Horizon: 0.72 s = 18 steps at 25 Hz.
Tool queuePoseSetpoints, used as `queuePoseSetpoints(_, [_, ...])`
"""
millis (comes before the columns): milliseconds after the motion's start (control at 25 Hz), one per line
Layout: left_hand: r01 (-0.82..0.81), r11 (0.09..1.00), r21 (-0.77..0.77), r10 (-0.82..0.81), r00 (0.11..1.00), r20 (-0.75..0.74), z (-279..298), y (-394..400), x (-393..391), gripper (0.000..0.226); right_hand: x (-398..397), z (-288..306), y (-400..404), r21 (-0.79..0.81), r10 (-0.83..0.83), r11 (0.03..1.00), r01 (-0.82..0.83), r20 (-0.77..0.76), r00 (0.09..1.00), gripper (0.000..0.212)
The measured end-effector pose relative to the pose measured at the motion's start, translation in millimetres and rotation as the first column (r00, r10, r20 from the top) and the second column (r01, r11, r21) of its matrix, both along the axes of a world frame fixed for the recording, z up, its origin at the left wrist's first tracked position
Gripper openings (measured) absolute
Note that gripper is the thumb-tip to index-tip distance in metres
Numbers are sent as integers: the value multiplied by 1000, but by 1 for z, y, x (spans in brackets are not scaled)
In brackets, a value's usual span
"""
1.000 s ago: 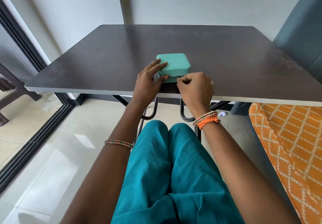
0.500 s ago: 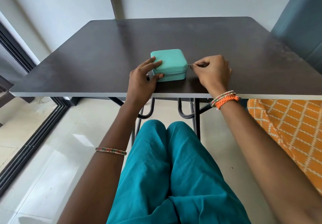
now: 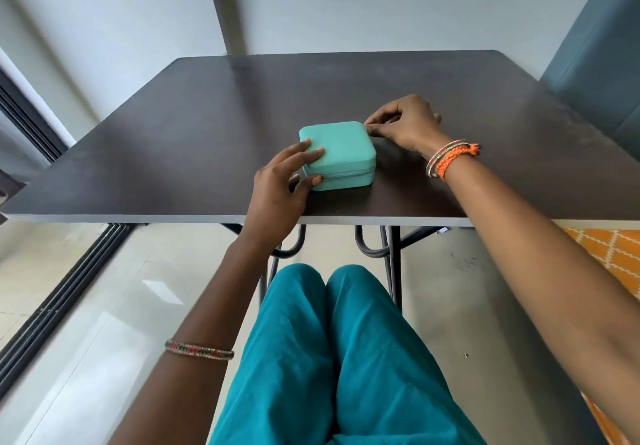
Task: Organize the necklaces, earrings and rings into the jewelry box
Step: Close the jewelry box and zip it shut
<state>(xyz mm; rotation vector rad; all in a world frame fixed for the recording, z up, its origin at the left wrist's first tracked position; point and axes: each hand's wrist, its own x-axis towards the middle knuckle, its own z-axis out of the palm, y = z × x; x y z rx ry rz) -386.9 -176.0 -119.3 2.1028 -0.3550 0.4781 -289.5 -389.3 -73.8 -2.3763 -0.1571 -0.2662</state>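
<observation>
A small square teal jewelry box point(image 3: 341, 148) lies on the dark table point(image 3: 207, 139), lid down, with a zipper line around its side. My left hand point(image 3: 282, 183) rests on its near left corner, fingers on the lid and thumb against the side. My right hand point(image 3: 403, 124) is at the box's far right corner, thumb and forefinger pinched on the zipper pull. No necklaces, earrings or rings are in view outside the box.
The table's near edge point(image 3: 173, 218) runs just in front of the box. A blue-grey chair back point(image 3: 602, 63) stands at the right, an orange patterned cushion point(image 3: 609, 257) below it. My knees in teal trousers point(image 3: 332, 340) sit under the table.
My right hand has carried the zipper pull from the box's front, around the right side, to the far right corner. The left hand has kept holding the box.
</observation>
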Motion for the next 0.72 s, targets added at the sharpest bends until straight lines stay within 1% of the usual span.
queuePoseSetpoints(40, [1,1000,-2,-1,1000,1,1,0,0,37,6,1,-1,10,62,998,-61,-35,998,14])
queuePoseSetpoints(120, [4,1000,-21,-4,1000,-4,2,-1,-1,36,26,-5,-4,22,180,984,-179,-73,981,30])
queuePoseSetpoints(160, [2,1000,-32,-2,1000,-10,3,-1,-1,36,42,-11,-6,2,239,971,-239,-78,968,35])
queuePoseSetpoints(200, [0,999,-36,0,1000,-10,3,-1,0,35,52,-13,-3,-22,290,956,-292,-80,954,31])
queuePoseSetpoints(280, [-2,1000,-30,2,1000,-2,2,-2,1,35,47,1,11,-61,357,930,-362,-75,931,13])
queuePoseSetpoints(320, [-3,1000,-28,3,1000,0,1,-2,1,35,46,6,15,-62,378,922,-382,-77,923,11])
queuePoseSetpoints(360, [-1,1000,-31,1,1000,-2,1,-1,1,35,46,10,16,-39,392,917,-397,-93,915,14])
queuePoseSetpoints(440, [8,999,-53,-9,1000,-8,1,-1,1,36,45,9,13,29,408,913,-408,-134,903,25])
queuePoseSetpoints(520, [19,997,-76,-20,1000,-13,1,-2,0,36,37,2,11,98,395,918,-383,-158,905,29])
queuePoseSetpoints(640, [34,995,-96,-36,999,-12,0,0,0,38,28,-13,13,201,347,926,-320,-119,930,34])
queuePoseSetpoints(720, [30,995,-94,-32,999,-13,-1,0,1,39,24,-18,13,293,287,925,-244,-115,951,40])
